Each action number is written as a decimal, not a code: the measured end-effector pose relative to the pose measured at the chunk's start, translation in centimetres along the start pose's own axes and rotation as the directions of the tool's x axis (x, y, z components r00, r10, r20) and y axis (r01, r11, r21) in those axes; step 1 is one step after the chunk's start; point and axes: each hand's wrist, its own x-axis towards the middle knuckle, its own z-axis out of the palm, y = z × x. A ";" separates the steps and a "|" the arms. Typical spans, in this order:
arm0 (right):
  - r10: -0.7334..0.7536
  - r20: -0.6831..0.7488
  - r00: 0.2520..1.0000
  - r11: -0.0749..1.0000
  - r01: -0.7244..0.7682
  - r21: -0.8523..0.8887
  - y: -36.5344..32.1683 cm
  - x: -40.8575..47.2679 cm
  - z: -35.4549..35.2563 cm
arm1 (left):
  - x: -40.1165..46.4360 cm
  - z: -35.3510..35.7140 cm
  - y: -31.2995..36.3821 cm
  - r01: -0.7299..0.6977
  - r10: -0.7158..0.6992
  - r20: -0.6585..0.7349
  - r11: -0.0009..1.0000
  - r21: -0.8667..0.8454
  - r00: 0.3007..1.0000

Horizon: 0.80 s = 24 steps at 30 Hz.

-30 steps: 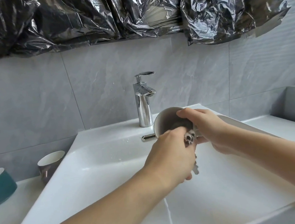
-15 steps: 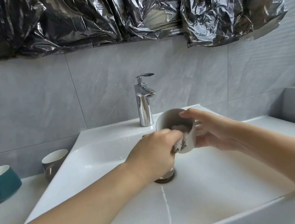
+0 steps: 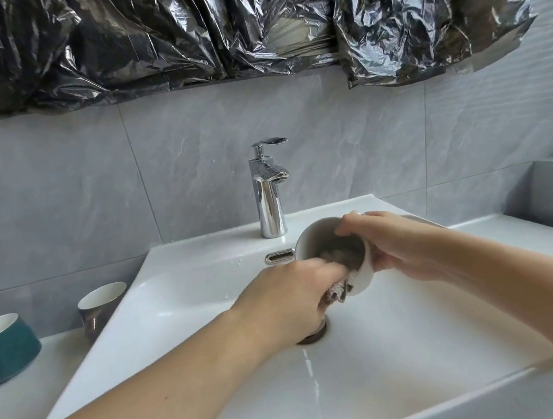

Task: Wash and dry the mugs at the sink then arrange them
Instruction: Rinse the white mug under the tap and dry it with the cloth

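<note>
A teal bowl (image 3: 3, 347) and brown mug (image 3: 99, 310) wait on the counter, seemingly unwashed; over the sink (image 3: 187, 288) the left hand (image 3: 288, 299) pinches a cloth (image 3: 337, 290) inside the tilted white mug (image 3: 333, 254); the right hand (image 3: 392, 241) curls round it; drying and arranging remain

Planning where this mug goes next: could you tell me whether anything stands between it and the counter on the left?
Nothing visible blocks it. The mug, held over the sink, has open basin leftward; the brown mug and teal bowl already occupy the counter.

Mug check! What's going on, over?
Left hand grips cloth inside mug. Right hand holds mug, tilted over sink. Nothing in the way.
</note>
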 end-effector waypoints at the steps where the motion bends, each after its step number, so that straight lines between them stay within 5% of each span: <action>1: 0.005 0.006 1.000 0.997 -0.006 0.074 0.0 -0.1 0.2 | -0.2 -0.1 0.2 -0.011 0.011 -0.052 1.000 0.009 0.999; 4: 0.070 0.072 0.995 0.957 -0.087 0.278 -0.2 -0.2 0.4 | 0.0 0.0 0.1 -0.015 0.011 -0.250 1.000 -0.015 0.968; 6: 0.079 0.133 0.988 0.957 -0.113 0.267 -0.2 -0.3 0.7 | 0.2 0.2 0.1 0.013 -0.032 -0.303 0.998 -0.065 0.952; 10: 0.062 0.063 0.996 0.995 -0.067 0.080 -0.3 -0.5 0.4 | 0.4 0.7 0.9 -0.036 0.005 -0.163 0.982 -0.188 0.987; 13: 0.075 0.040 0.996 0.997 -0.074 -0.026 -0.9 -0.8 -0.4 | 0.4 -0.2 0.4 -0.067 0.064 -0.089 0.997 -0.037 0.994; 18: 0.077 0.033 0.996 0.976 -0.082 0.202 -1.4 -0.9 0.4 | 0.0 -0.8 0.0 -0.001 0.016 -0.207 0.997 0.072 0.978; 21: 0.128 0.065 0.990 0.952 -0.141 0.273 -2.0 -1.0 1.7 | 0.2 -1.5 0.2 0.079 -0.074 -0.323 0.997 0.002 0.943; 24: 0.157 0.002 0.988 0.965 -0.154 0.210 -2.7 -0.4 2.6 | 1.2 -2.5 0.5 0.181 -0.220 -0.232 0.967 -0.178 0.948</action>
